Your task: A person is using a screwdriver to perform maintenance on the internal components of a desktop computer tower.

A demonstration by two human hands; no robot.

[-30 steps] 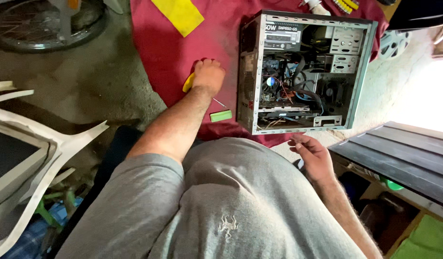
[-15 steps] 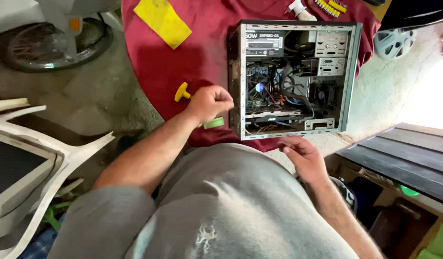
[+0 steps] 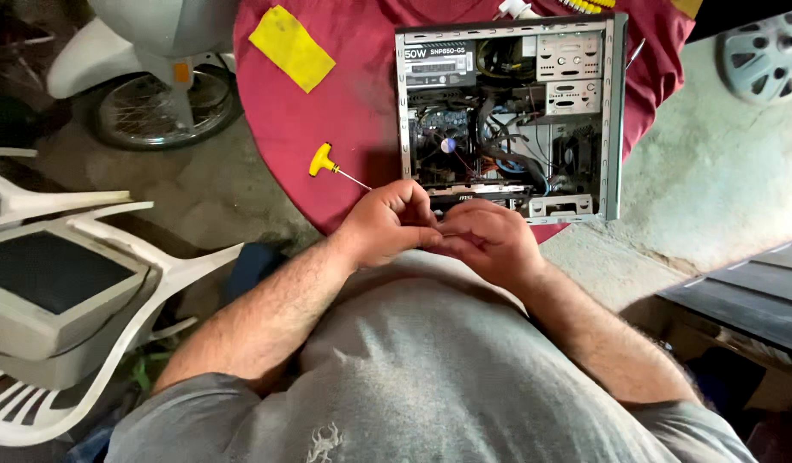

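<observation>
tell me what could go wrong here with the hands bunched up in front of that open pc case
Whatever small part the left hand and right hand pinch between them could slip and vanish into the open computer case or off the red cloth. The yellow-handled screwdriver lies near the table edge, so an elbow might knock it to the floor.

Red cloth (image 3: 344,103), yellow screwdriver handle (image 3: 322,159), grey PC case (image 3: 616,129), white chair (image 3: 113,283).

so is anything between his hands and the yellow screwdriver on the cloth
Nothing visible. The yellow-handled screwdriver lies alone on the red cloth, just up and left of the left hand. The right hand meets the left over something too small to tell.
</observation>
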